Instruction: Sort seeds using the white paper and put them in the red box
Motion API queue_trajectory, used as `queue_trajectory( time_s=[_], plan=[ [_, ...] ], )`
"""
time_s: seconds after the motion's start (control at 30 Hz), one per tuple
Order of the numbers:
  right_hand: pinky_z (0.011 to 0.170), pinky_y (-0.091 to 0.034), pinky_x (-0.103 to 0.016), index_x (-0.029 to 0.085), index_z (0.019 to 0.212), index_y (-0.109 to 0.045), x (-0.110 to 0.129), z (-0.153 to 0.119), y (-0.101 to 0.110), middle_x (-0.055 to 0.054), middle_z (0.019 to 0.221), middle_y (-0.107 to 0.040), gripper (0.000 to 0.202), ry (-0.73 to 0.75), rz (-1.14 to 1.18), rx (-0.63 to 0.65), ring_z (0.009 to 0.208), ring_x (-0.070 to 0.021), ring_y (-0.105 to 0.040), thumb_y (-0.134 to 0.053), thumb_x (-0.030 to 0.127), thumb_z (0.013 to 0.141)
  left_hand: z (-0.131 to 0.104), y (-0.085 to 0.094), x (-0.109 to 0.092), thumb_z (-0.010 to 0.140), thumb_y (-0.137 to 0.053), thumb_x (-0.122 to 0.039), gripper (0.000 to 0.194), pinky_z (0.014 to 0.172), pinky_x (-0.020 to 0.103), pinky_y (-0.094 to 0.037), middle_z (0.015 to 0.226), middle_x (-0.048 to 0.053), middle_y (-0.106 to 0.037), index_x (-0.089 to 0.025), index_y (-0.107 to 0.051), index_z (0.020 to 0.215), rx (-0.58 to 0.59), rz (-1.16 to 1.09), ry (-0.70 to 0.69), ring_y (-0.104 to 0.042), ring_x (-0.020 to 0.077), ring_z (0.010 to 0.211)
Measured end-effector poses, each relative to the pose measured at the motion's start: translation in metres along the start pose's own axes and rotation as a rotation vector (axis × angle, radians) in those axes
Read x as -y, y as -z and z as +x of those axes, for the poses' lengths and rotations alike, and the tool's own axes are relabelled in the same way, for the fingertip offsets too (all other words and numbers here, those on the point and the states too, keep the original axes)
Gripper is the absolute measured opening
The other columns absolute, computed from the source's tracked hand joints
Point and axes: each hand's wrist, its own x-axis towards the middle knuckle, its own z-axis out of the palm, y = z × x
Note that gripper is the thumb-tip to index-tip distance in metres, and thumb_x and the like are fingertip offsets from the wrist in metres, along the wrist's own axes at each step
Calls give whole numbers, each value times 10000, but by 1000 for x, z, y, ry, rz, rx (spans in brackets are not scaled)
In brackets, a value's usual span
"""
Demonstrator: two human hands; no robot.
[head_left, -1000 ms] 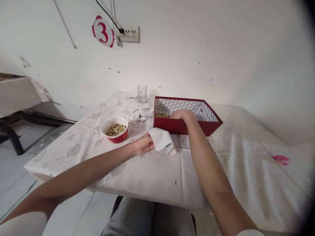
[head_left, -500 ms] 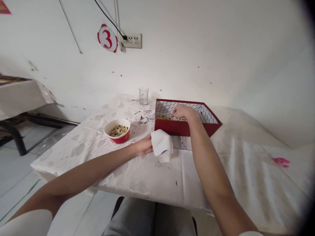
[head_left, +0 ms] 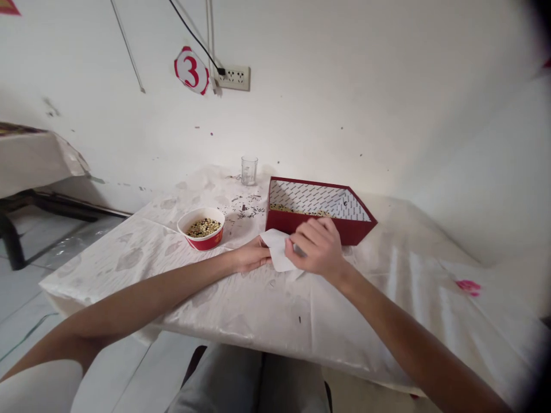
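Note:
My left hand [head_left: 253, 254] is closed on the edge of a thin white piece of paper or cloth [head_left: 279, 252], low over the table; whether it forms a pouch I cannot tell. Curled fingers of my right hand [head_left: 316, 244] are at its right side, and what they hold, if anything, is hidden. Just behind, an open red box [head_left: 316, 222] with a pointed right end and printed lining has mixed beans or grains [head_left: 287, 210] along its bottom. Left of my left hand stands a red-and-white paper bowl [head_left: 209, 243] with similar pale and dark beans [head_left: 202, 228].
A clear drinking glass [head_left: 249, 171] stands at the back of the table near the wall. Dark bits [head_left: 246, 210] are scattered between bowl and box. A pale patterned cloth [head_left: 253, 310] covers the table. Another covered table [head_left: 34, 158] is at far left.
My right hand has come out of the red box, toward me, to the white piece in my left hand. My left hand keeps its hold. The view has shifted slightly.

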Motion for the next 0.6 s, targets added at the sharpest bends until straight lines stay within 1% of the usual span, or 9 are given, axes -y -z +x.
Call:
queue_trajectory(
  time_s=[0.07, 0.1, 0.17, 0.27, 0.37, 0.43, 0.5, 0.6],
  plan=[
    [706, -361, -388, 240, 760, -636, -3, -33, -6, 15, 717, -641, 150, 22, -22, -92, 666, -153, -539, -652, 254, 908, 2, 0, 2, 623, -954, -233, 506, 857, 311, -553, 983, 110, -785, -127, -737, 1068, -25, 34, -4, -742, 226, 948],
    [711, -370, -388, 241, 779, -645, -3, -44, -7, 14, 720, -636, 114, -5, -10, -137, 660, -152, -539, -671, 237, 891, 3, 0, 2, 622, -954, -237, 518, 852, 317, -560, 980, 118, -785, -120, -737, 1076, -28, 39, -7, -744, 236, 952],
    [730, -394, -389, 245, 852, -681, 1, -54, -7, 2, 762, -637, 40, -76, 40, -193, 680, -157, -562, -691, 212, 870, 3, 0, 0, 646, -941, -249, 506, 843, 334, -579, 986, 137, -785, -109, -734, 1087, 0, 27, -2, -749, 251, 951],
    [758, -412, -391, 256, 980, -731, 12, -48, -4, -25, 847, -645, 132, -159, 99, -214, 754, -178, -601, -703, 196, 866, 3, -1, -6, 733, -890, -286, 419, 835, 350, -604, 1045, 163, -782, -110, -739, 1082, 77, 14, 29, -753, 249, 948],
    [772, -399, -388, 279, 1015, -754, 20, -41, -5, -24, 875, -643, 160, -173, 107, -225, 784, -180, -602, -720, 207, 876, 2, -2, -11, 788, -849, -302, 387, 836, 337, -609, 1091, 162, -779, -120, -747, 1114, 105, 38, 41, -752, 235, 956],
    [791, -390, -390, 287, 979, -756, 20, -41, -8, -14, 873, -637, 112, -175, 116, -217, 782, -171, -595, -736, 232, 884, 2, -3, -13, 780, -852, -278, 407, 789, 318, -605, 1074, 156, -783, -118, -745, 1138, 111, 72, 71, -756, 233, 921],
    [808, -381, -395, 266, 897, -738, 18, -43, -12, -8, 855, -621, 6, -192, 130, -200, 773, -164, -583, -744, 265, 894, 1, -2, -15, 781, -849, -265, 420, 759, 310, -595, 1066, 154, -785, -116, -739, 1158, 105, 101, 106, -757, 233, 897],
    [811, -360, -401, 220, 774, -655, 15, -45, -14, -10, 825, -594, 178, -230, 135, -147, 769, -163, -555, -680, 278, 942, 0, -2, -16, 815, -824, -312, 428, 808, 342, -590, 1089, 160, -781, -121, -725, 1185, 102, 100, 112, -749, 248, 945]
  ],
)
